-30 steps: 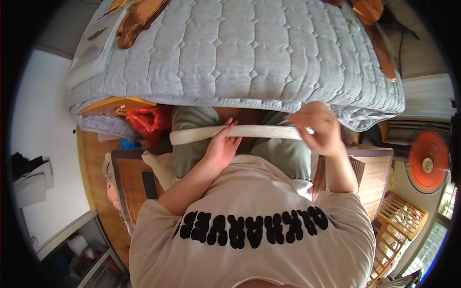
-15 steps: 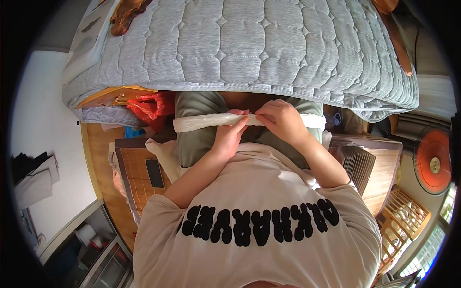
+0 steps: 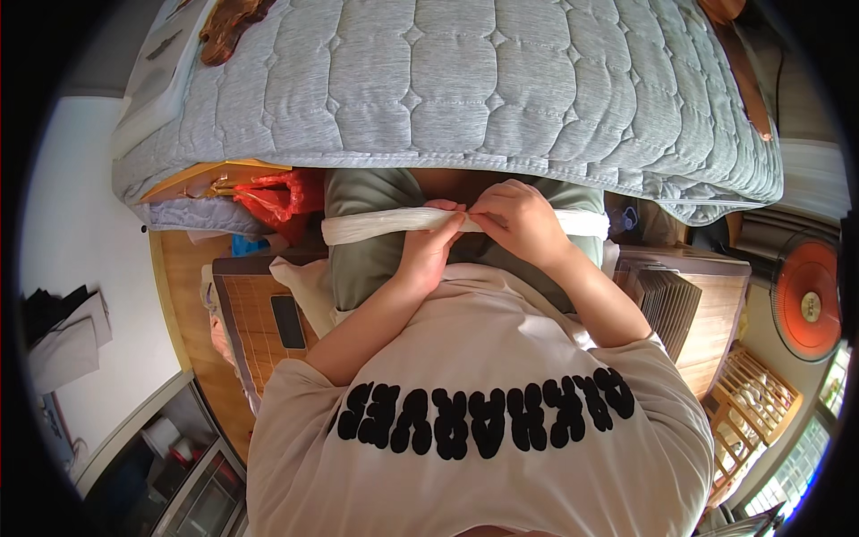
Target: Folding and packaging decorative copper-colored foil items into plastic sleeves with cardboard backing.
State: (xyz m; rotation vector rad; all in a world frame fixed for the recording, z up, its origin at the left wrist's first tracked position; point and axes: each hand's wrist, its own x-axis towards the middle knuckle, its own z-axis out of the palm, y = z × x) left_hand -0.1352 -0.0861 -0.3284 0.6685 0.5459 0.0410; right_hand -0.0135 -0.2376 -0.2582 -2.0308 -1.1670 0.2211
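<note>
A white skein of fine thread (image 3: 369, 226) is stretched across my two knees, clad in grey-green trousers (image 3: 362, 276), and seems to loop around them. Near its middle, my left hand (image 3: 427, 252) pinches the skein between thumb and fingers. My right hand (image 3: 522, 222) meets it there from the right, its thumb and bent fingers pinched together at the skein. Whatever lies between the right fingertips is too small to make out. The far side of the loop is mostly hidden.
A grey quilted mattress (image 3: 447, 80) overhangs just beyond my knees. A red plastic bag (image 3: 273, 199) lies to the left under its edge. Beside me on the seat are a dark phone (image 3: 287, 322) and a folded dark slatted thing (image 3: 667, 302). A red fan (image 3: 805, 300) stands far right.
My right hand has shifted slightly left, bringing its fingertips closer to my left thumb. The left hand and the skein are nearly still.
</note>
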